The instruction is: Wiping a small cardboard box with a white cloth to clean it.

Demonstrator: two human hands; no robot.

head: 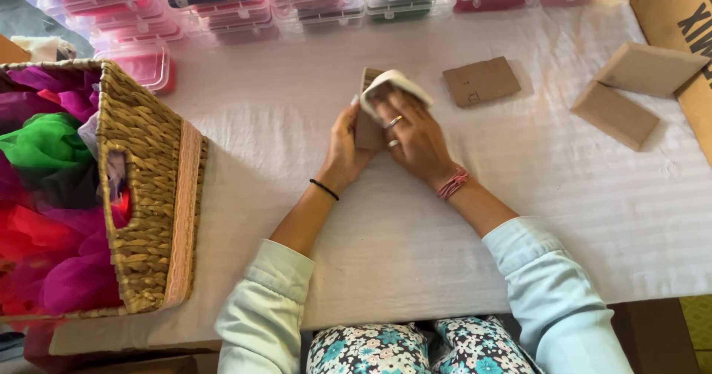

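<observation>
Just right of the wicker basket [148,189], both hands meet over the white cloth [386,255]: the left hand [345,148] pinches a small brown card [368,129] by its edge while the right hand's [415,140] fingers press a pale fabric strip [393,83] around it. The card looks stiff and light and is best gripped at its edges; the fabric seems soft and limp.

Brown cardboard cards [480,81] lie on a white cloth [415,226] beside a tan woven basket [144,189] of magenta, green and red fabric [44,196].
</observation>
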